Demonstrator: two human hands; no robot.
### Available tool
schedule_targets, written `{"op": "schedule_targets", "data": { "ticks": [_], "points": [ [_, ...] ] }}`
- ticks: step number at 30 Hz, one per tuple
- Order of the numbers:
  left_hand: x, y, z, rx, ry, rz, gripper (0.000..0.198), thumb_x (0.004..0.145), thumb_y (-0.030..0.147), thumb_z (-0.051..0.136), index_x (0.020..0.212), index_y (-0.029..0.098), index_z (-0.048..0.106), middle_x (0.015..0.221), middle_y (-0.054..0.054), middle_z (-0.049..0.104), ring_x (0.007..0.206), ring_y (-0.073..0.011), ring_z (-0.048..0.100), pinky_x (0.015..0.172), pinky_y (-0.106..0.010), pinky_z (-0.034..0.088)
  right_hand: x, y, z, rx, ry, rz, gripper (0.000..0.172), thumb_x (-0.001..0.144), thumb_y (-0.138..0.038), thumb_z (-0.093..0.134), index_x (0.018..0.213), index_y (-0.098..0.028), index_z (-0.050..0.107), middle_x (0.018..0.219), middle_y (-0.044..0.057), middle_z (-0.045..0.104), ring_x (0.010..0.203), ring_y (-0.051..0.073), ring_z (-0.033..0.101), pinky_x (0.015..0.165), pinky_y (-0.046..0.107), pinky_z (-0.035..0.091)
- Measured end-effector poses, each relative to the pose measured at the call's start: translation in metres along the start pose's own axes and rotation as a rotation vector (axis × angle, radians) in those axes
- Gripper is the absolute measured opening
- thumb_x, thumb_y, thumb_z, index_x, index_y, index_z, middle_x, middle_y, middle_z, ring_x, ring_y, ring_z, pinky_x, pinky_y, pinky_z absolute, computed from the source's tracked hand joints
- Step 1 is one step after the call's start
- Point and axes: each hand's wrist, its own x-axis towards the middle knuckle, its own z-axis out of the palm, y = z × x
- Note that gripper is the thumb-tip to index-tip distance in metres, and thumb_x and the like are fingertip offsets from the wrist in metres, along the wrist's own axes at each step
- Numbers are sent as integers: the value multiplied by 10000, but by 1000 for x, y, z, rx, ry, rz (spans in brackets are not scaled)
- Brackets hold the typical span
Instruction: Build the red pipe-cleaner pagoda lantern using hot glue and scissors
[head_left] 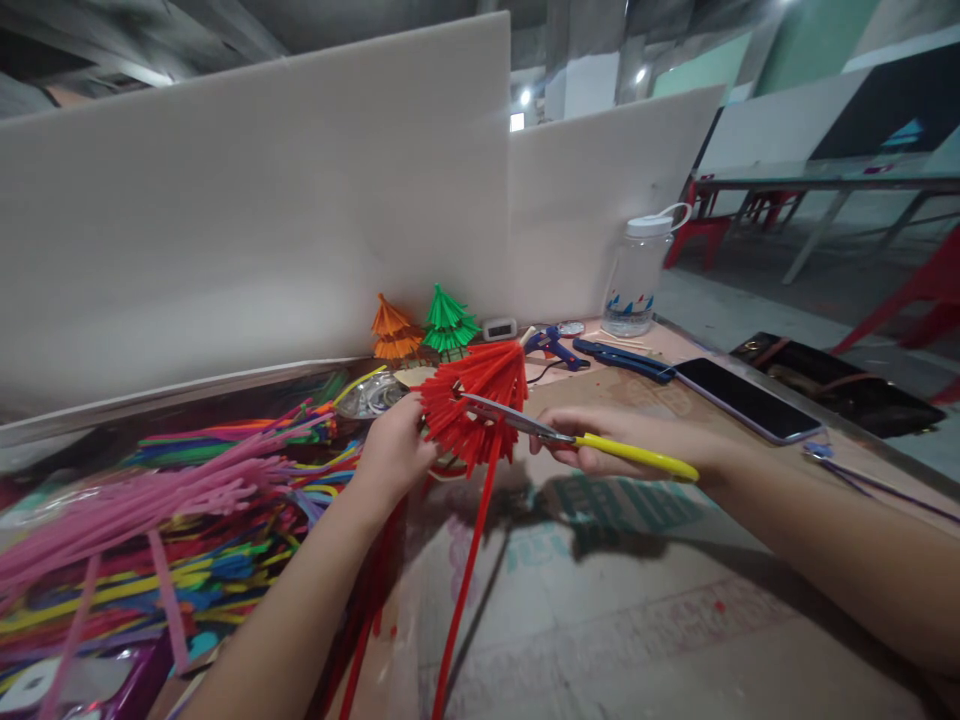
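My left hand [394,450] is closed around the back of a red pipe-cleaner umbrella shape [480,395], whose long red stem [465,580] hangs down toward me. My right hand [622,440] grips yellow-handled scissors [592,440]; their blades reach into the red bristles. Both hands are above a cardboard-covered table [637,620].
A heap of coloured pipe cleaners [172,520] fills the left side. Orange [394,330] and green [448,322] pipe-cleaner trees stand by the white partition [262,220]. A blue glue gun [553,347], blue pliers [626,360], a phone [746,398] and a water bottle [637,275] lie at the back right.
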Motion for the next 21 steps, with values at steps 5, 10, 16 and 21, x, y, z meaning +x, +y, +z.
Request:
{"op": "schedule_targets", "data": {
  "ticks": [5,10,16,21],
  "points": [
    [0,2,-1,-10,14,47,272,745,137,592,982,167,720,1037,-86,762,960,-249,703,860,-337,550,0,2,1,32,3,-11,687,904,-751,498,1202,-139,593,1088,93,607,954,184,561,801,295,460],
    [0,1,0,-12,10,38,231,747,145,597,944,164,717,1010,-85,766,956,-251,709,847,-327,553,1,8,2,37,14,-9,692,889,-758,517,1179,-136,606,1037,73,602,877,158,533,742,268,443],
    [1,4,-1,-43,-9,26,278,758,168,600,1002,190,731,1069,-57,772,989,-230,704,889,-302,540,1,6,2,41,27,53,698,869,-744,567,1217,-140,605,999,56,605,818,145,519,695,256,418],
    [1,2,2,-42,-48,-10,235,756,211,605,952,179,731,1048,-79,767,976,-251,701,871,-322,537,3,9,3,32,72,132,625,825,-659,690,1193,-157,638,984,40,637,799,152,535,684,262,400]
  ]
}}
